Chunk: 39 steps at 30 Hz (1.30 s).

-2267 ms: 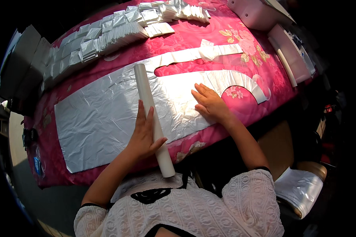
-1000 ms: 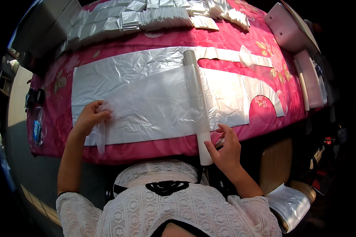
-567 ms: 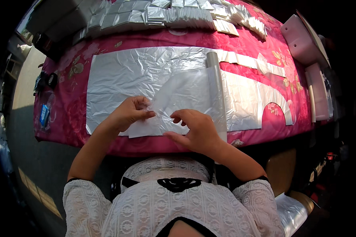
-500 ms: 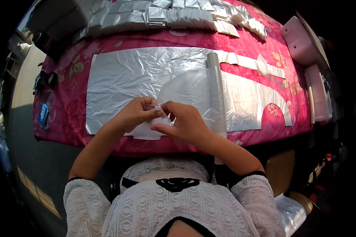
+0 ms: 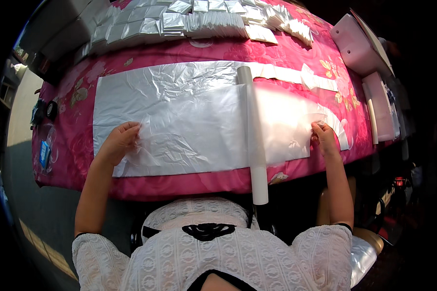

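A thin translucent plastic sheet (image 5: 199, 126) stretches sideways between my two hands. My left hand (image 5: 120, 139) pinches its left end, and my right hand (image 5: 325, 138) pinches its right end. Beneath lies a flat, crinkled, silvery-white plastic carrier bag (image 5: 112, 94), with a strap-like handle (image 5: 286, 74) along its far right side. Its near right handle is partly covered by the sheet and my right hand. A long pale roll (image 5: 253, 131) runs front to back across the bag, its near end jutting past the table edge. Whether the sheet passes over or under the roll, I cannot tell.
Rows of small folded white packets (image 5: 175, 22) line the far side of the pink flowered tablecloth (image 5: 179, 52). Pink boxes (image 5: 357, 48) stand at the right edge. A roll of black tape (image 5: 51, 110) and a blue packet (image 5: 44, 153) lie at the left.
My hands were together near the middle with bunched film; now they are wide apart, the sheet drawn out between them. The view has shifted slightly.
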Each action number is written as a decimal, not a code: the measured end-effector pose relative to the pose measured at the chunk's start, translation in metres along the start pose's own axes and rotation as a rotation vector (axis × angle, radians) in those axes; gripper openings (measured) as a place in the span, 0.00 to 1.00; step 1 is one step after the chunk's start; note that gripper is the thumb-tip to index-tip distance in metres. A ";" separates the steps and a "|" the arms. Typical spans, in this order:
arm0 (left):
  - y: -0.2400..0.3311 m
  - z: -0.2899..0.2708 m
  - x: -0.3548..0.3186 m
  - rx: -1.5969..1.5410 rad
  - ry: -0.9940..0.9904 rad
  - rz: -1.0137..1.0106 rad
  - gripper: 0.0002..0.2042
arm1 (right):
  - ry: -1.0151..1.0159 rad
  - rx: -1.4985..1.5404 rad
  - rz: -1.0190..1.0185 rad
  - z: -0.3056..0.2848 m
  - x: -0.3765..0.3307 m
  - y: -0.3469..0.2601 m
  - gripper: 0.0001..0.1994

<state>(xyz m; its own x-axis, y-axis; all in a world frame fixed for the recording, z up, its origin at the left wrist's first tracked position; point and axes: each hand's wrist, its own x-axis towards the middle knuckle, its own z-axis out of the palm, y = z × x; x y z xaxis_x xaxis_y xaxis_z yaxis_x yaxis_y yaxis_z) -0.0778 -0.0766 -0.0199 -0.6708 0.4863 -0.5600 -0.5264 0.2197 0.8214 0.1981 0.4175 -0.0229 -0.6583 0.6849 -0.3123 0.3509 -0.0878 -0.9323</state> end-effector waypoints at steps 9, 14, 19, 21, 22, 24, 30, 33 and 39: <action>0.012 -0.017 -0.007 0.224 -0.010 0.023 0.16 | 0.619 -0.494 -0.487 -0.105 -0.009 0.012 0.09; 0.022 -0.031 -0.002 0.381 -0.039 0.061 0.15 | -0.136 -0.644 -0.097 0.083 -0.149 -0.001 0.20; 0.039 -0.047 -0.001 0.573 0.051 0.105 0.15 | -0.323 -0.663 -0.037 0.121 -0.180 0.016 0.21; 0.033 -0.061 -0.001 0.625 0.042 0.162 0.16 | -0.341 -0.591 -0.016 0.122 -0.181 0.018 0.20; 0.030 -0.065 0.001 0.646 0.031 0.191 0.16 | -0.352 -0.588 0.000 0.122 -0.181 0.017 0.20; 0.027 -0.070 -0.001 0.895 0.137 0.280 0.17 | -0.376 -0.581 0.032 0.122 -0.182 0.016 0.20; 0.037 -0.047 -0.001 1.339 0.471 0.712 0.14 | -0.401 -0.602 0.040 0.122 -0.182 0.014 0.20; 0.049 0.061 -0.005 1.011 0.186 0.922 0.13 | -0.379 -0.618 0.047 0.123 -0.182 0.013 0.20; -0.020 0.205 0.024 0.893 -0.080 1.072 0.20 | -0.401 -0.597 0.052 0.126 -0.183 0.012 0.19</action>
<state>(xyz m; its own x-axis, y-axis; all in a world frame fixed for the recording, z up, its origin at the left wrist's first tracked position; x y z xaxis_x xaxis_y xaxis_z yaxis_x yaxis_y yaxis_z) 0.0236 0.1042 -0.0277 -0.4827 0.7985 0.3598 0.7447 0.1580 0.6484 0.2387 0.2002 -0.0003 -0.7842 0.3624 -0.5036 0.6174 0.3753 -0.6913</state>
